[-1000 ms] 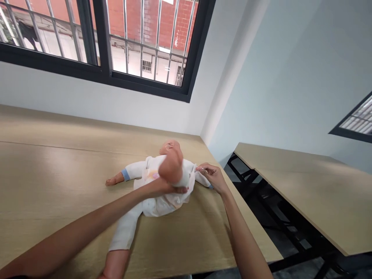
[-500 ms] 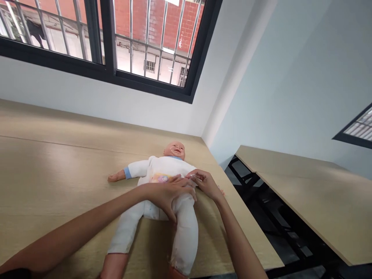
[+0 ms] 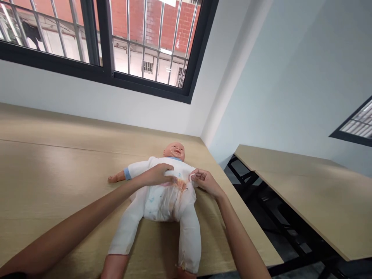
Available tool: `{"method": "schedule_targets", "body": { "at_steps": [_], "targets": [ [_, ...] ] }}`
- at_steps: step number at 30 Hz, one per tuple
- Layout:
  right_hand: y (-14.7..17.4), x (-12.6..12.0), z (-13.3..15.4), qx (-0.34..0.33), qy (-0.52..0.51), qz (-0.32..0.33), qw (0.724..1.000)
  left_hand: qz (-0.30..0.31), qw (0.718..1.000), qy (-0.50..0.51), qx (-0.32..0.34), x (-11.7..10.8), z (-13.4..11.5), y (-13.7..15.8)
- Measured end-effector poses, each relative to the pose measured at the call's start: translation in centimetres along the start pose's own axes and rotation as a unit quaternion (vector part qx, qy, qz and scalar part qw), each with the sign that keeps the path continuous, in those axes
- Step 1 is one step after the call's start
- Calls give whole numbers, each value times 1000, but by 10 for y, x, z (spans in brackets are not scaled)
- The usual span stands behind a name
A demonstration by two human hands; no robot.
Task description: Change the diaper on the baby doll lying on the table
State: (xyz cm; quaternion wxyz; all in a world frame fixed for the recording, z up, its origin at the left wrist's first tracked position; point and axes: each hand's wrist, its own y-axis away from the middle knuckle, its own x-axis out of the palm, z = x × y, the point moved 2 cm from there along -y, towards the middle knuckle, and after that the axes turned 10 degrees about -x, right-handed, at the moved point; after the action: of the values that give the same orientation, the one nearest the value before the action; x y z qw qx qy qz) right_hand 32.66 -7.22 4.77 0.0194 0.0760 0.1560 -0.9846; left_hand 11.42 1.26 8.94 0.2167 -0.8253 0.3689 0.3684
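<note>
A baby doll [image 3: 174, 152] lies on its back in a white suit with blue cuffs and collar. Around its hips is a diaper [image 3: 157, 203] with a printed coloured waist panel. My left hand [image 3: 158, 174] is at the diaper's front waist, thumb on top and fingers curled out of sight at its upper edge. By the doll's arm on the right side, my right hand [image 3: 207, 181] pinches a small white strip, seemingly the diaper's side tab [image 3: 192, 177]. The doll's legs point toward me.
The doll rests on a light wooden table [image 3: 52, 186], whose right edge is close to my right forearm. Across a gap with black metal legs stands a second table [image 3: 302, 182]. A barred window [image 3: 151, 46] is in the wall behind.
My left hand has moved from the doll's hip and thigh up and left to the front waist, uncovering the diaper's front. My right hand stays nearly in place, the white strip now clearer.
</note>
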Motion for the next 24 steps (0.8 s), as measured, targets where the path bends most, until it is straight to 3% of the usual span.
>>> {"method": "schedule_targets", "body": {
  "at_steps": [6,10,14,19,24],
  "targets": [
    [-2,-5,-9,22,-24,-22,999,59,991,69,99,-41,-27,21],
    [0,-6,-11,79,-24,-30,996,103,985,59,123,-60,-53,48],
    [0,-6,-12,112,-17,-31,993,158,979,9,127,-62,-71,72],
    [-2,-7,-17,116,5,-31,993,241,953,-15,182,-54,-89,93],
    [-1,-7,-12,110,18,-17,994,254,950,-9,183,-54,-91,96]
  ]
}}
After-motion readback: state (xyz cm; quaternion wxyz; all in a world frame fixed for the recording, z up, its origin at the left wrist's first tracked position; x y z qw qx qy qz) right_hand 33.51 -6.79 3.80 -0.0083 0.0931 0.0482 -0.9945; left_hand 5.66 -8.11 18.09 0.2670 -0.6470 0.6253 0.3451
